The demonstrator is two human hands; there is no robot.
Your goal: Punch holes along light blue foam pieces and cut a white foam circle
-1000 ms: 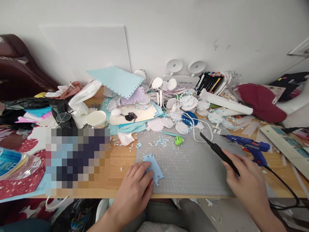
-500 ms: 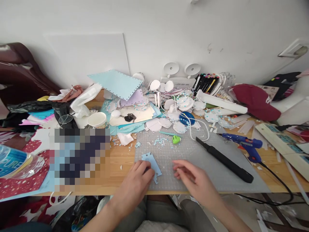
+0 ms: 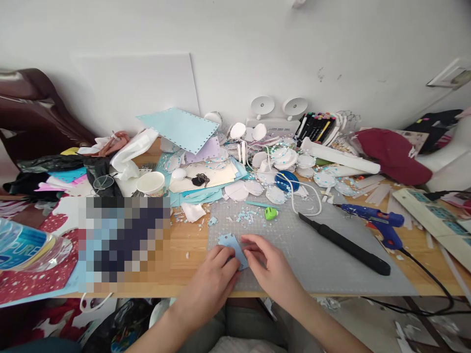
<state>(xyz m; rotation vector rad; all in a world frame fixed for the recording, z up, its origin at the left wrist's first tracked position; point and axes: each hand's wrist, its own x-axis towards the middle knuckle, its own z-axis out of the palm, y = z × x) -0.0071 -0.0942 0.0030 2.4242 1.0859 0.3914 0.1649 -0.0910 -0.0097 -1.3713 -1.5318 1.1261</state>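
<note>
A small light-blue piece of punched paper (image 3: 230,240) lies on the grey cutting mat (image 3: 287,272), its far edge notched with cut-out shapes. My left hand (image 3: 215,272) has its curled fingers closed on the paper's near left part and covers some of it. At the paper's right edge is my right hand (image 3: 270,264), thumb and fingers apart; whether its fingertips touch the paper I cannot tell. Beyond the hands sits a small green craft punch (image 3: 271,213), with tiny blue paper bits (image 3: 247,215) scattered beside it.
To the right lie a black knife-like tool (image 3: 346,245), a blue glue gun (image 3: 375,215) and a power strip (image 3: 437,220). White discs (image 3: 283,158), paper sheets (image 3: 180,130) and pens (image 3: 316,130) crowd the back. A paper cup (image 3: 150,182) and a bottle (image 3: 25,245) stand left.
My right hand has moved left, from over the mat to the paper's right edge. My left hand stays on the paper, which has barely shifted.
</note>
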